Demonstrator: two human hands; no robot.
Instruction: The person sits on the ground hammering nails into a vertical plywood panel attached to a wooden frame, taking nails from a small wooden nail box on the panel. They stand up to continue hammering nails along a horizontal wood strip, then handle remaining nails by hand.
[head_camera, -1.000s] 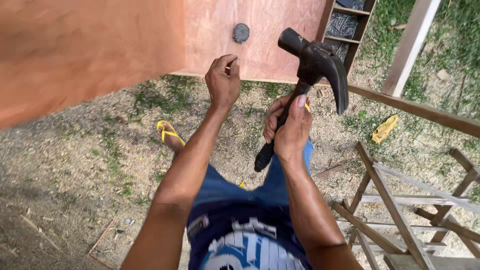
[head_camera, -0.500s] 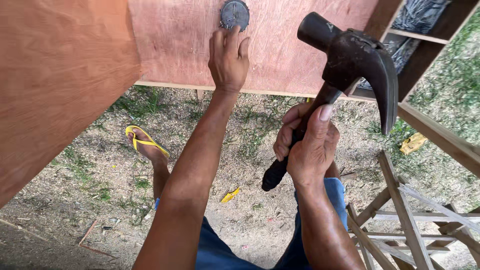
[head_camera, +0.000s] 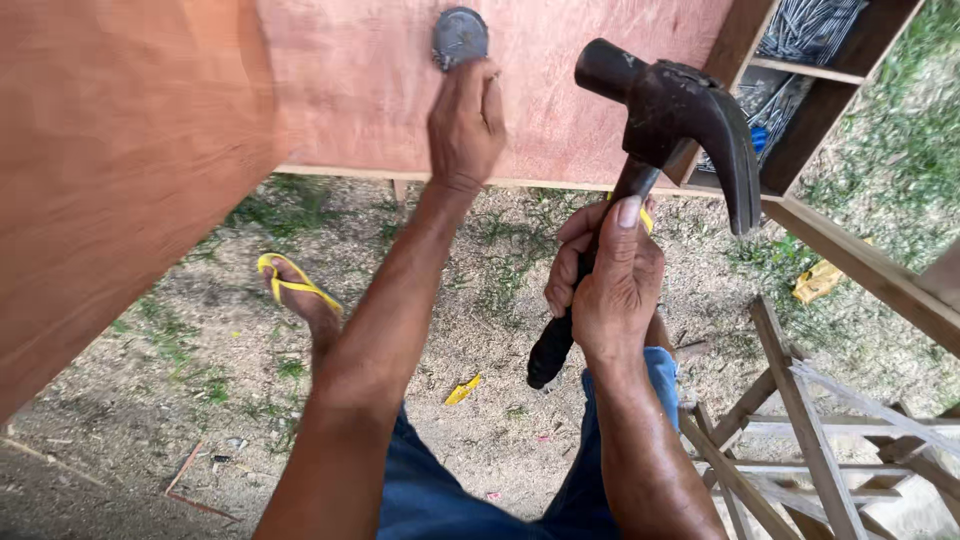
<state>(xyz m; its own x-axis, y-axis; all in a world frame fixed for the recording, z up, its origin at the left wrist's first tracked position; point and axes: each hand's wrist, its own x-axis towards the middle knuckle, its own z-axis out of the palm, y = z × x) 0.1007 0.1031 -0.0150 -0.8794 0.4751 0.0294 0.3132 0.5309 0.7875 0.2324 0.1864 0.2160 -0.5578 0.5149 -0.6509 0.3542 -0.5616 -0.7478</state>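
The dark round disc (head_camera: 459, 37) at 12 o'clock was cut by the top edge, and the left hand (head_camera: 465, 125) hid its lower rim. The right hand (head_camera: 607, 280) covered the middle of the hammer (head_camera: 668, 112) handle. The nails (head_camera: 805, 30) at 1 o'clock were too blurred to count.

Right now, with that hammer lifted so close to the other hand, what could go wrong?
The left hand rests on the plywood board, fingertips touching the round metal disc. The right hand holds the claw hammer raised nearby, so a blow that lands off the mark might catch those fingers. The hammer's curved claw points downward, toward the right hand's arm, and could graze it on a backswing. One foot wears only a yellow sandal, so a dropped hammer could hurt it.
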